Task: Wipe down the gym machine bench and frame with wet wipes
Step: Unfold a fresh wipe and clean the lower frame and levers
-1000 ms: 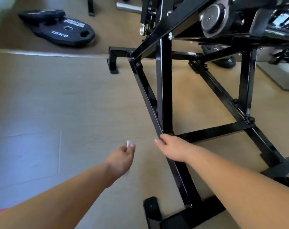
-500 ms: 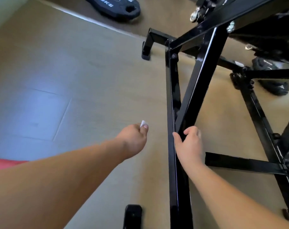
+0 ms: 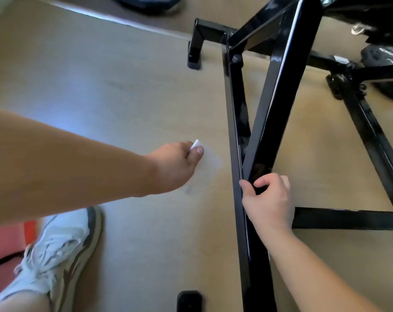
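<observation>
Left grip [image 3: 176, 164] pinches wipe [image 3: 196, 144] just left of frame [image 3: 278, 91]; right grip [image 3: 267, 199] clasps frame.

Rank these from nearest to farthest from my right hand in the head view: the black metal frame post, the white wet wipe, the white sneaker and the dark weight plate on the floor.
1. black metal frame post: gripped by the right hand.
2. white wet wipe: to the left, pinched by the left hand.
3. white sneaker: lower left.
4. dark weight plate: far off, at the top edge.
</observation>
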Tool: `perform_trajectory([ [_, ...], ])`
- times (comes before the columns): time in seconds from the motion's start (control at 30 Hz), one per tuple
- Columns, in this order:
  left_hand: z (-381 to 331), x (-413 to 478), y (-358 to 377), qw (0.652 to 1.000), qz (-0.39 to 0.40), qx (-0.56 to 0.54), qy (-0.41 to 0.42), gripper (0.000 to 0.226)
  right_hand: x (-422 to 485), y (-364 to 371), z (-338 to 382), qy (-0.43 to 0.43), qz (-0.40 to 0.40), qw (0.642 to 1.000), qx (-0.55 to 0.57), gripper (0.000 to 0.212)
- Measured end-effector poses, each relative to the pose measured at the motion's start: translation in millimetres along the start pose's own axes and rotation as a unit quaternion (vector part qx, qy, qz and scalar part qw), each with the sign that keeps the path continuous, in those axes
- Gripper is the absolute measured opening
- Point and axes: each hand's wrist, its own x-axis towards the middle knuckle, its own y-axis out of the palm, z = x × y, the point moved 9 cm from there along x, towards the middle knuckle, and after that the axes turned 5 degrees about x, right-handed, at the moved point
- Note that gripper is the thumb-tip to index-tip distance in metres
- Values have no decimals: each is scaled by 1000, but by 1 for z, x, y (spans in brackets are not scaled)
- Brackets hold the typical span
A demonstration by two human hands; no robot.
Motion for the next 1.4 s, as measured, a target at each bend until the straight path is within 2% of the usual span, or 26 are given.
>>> perform_trajectory([
  [0.13, -5, 37, 59, 996, 56, -72, -1, 52, 4, -2, 0, -29, 13, 999, 14, 38],
  [0.23, -16, 61, 93, 992, 64, -111, 6, 55, 6, -3, 3, -65, 20, 998, 10, 39],
  [0.37, -40, 73, 119, 979, 15, -200, 20, 47, 10, -8, 0, -58, 19, 998, 23, 42],
  [0.47, -38, 69, 143, 959, 3, -283, -3, 47, 8, -9, -8, -29, 1, 993, 112, 34],
  [0.57, -10, 92, 137, 953, -27, -296, -60, 48, 4, -10, -18, -10, -19, 989, 144, 31],
  [0.67, 21, 128, 112, 953, -74, -276, -104, 50, 6, -14, -11, -36, -51, 994, 95, 39],
  [0.77, -2, 119, 115, 970, -33, -235, -43, 42, 4, -11, -1, -66, -70, 995, 40, 43],
  [0.83, -29, 94, 132, 955, 12, -294, 16, 39, 2, -11, 2, -67, -90, 993, 34, 38],
  [0.9, -44, 67, 147, 927, 63, -369, 30, 29, 0, -11, 1, -58, -100, 993, 40, 33],
  [0.93, -49, 56, 155, 917, 92, -386, 40, 34, 0, -10, 0, -51, -96, 993, 50, 31],
  [1.03, -51, 31, 171, 896, 155, -411, 65, 68, 4, -10, -1, -45, -63, 995, 68, 34],
  [1.13, -55, 39, 171, 895, 156, -410, 75, 64, 15, -14, -4, -51, -23, 994, 91, 41],
  [1.2, -62, 72, 151, 899, 111, -418, 64, 62, 22, -16, -5, -40, 16, 994, 98, 51],
  [1.27, -67, 122, 122, 893, 50, -442, 67, 47, 24, -16, -5, -31, 27, 994, 99, 56],
  [1.3, -67, 142, 116, 887, 51, -455, 51, 53, 24, -15, -5, -29, 19, 995, 98, 57],
  [1.37, -60, 155, 129, 891, 95, -443, 27, 81, 19, -16, -2, -45, -16, 995, 82, 60],
  [1.4, -57, 145, 139, 890, 104, -442, 46, 93, 17, -16, 0, -60, -36, 995, 74, 61],
])
